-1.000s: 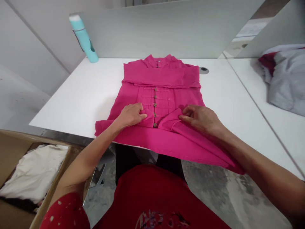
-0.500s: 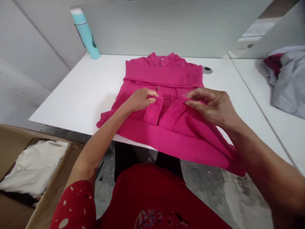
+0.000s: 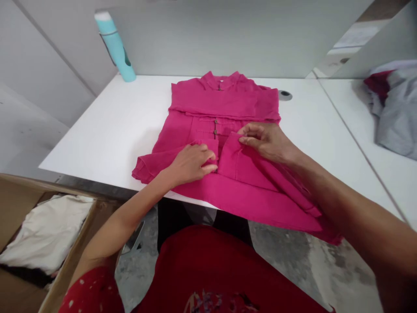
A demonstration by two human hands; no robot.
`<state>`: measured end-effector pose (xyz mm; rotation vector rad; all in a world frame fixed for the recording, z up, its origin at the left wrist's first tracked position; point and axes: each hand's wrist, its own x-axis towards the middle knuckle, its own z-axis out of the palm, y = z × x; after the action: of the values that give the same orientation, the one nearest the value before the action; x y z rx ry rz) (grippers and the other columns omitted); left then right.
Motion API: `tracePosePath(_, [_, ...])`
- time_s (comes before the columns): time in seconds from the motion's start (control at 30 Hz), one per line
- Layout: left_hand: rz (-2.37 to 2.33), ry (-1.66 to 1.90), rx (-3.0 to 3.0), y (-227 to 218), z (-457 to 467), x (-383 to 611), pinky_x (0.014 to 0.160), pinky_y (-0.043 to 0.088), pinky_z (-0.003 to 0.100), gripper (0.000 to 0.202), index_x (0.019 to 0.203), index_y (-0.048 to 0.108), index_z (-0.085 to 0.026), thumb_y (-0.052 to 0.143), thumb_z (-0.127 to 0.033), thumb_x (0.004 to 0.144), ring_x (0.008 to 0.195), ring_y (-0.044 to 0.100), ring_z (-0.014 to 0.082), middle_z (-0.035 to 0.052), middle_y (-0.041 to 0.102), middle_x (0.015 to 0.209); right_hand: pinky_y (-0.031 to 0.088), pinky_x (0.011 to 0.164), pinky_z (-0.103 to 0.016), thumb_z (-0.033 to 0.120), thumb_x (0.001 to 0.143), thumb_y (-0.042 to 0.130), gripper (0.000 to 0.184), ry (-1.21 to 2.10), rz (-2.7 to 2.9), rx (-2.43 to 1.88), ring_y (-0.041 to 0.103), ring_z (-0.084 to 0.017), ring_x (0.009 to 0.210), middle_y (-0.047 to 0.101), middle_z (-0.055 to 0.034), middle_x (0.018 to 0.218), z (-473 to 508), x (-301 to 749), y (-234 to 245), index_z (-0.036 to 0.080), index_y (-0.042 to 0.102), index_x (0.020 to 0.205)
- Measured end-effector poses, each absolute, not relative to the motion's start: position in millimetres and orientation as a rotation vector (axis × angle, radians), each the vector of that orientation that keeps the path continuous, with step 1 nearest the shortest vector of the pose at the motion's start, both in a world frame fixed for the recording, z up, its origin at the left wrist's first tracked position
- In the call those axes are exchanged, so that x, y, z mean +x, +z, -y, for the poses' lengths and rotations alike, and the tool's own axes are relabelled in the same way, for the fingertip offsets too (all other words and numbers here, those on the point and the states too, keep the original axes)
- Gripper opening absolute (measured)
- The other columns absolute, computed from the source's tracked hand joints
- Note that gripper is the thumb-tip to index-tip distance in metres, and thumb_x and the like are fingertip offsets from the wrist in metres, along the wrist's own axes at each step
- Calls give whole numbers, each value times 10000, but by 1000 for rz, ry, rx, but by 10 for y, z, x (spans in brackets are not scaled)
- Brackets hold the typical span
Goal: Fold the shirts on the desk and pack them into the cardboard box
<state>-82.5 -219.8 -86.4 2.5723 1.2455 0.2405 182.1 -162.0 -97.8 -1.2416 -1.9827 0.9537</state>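
A bright pink buttoned garment [image 3: 224, 102] lies on the white table [image 3: 110, 126], collar at the far side, sleeves folded across the chest. Its lower hem hangs over the table's near edge. My left hand [image 3: 190, 163] rests on a turned-up flap of the left front panel, fingers curled onto the cloth. My right hand [image 3: 265, 140] pinches the edge of the right front panel's turned-up flap. Two brown buttons show between the two flaps.
A teal bottle [image 3: 114, 45] stands at the table's far left corner. A cable hole [image 3: 285, 94] sits right of the garment. Grey and dark red clothes [image 3: 394, 106] lie heaped on the neighbouring table. A cardboard box [image 3: 19, 243] with pale cloth stands at the lower left.
Both hands lifted the lower front panels off the table, carried them towards the collar, then set them down as folded flaps. The left hand has come back nearer to me.
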Motion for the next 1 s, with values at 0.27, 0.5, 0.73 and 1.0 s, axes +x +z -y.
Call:
tracePosePath(0.27, [-1219,241,2493,-866,2138,-822,847,490,342,263,1065,761,-207,516,-299,1038,952,656,208,67,722,1042,526,660,-355,512,856,709,257,1039,2049,-1206,602,-191,697,658,-19,770,1433,1861,-1165,261,665,826])
tracePosePath(0.5, [-1546,199,2536,-949,1596,-672,1006,496,450,329,1234,720,-121,628,-275,959,1112,644,300,164,723,1201,607,805,-452,438,946,605,217,729,2161,-1274,705,-257,866,739,-66,949,1403,1858,-1205,253,713,983])
tracePosePath(0.73, [-1440,397,2439,-826,1584,-722,812,484,373,180,929,748,-177,569,-187,918,867,622,227,72,712,887,585,981,-509,411,1101,510,328,450,2556,-729,697,-274,1106,750,-115,1200,2159,1572,-904,201,723,1235])
tracePosePath(1.0, [-1407,624,2353,-805,1386,-665,787,473,345,125,873,741,-178,618,-202,874,782,602,184,48,693,861,556,1056,-498,559,989,706,636,289,2821,-593,630,-321,1239,645,-200,1382,2663,1430,-1166,109,638,1434])
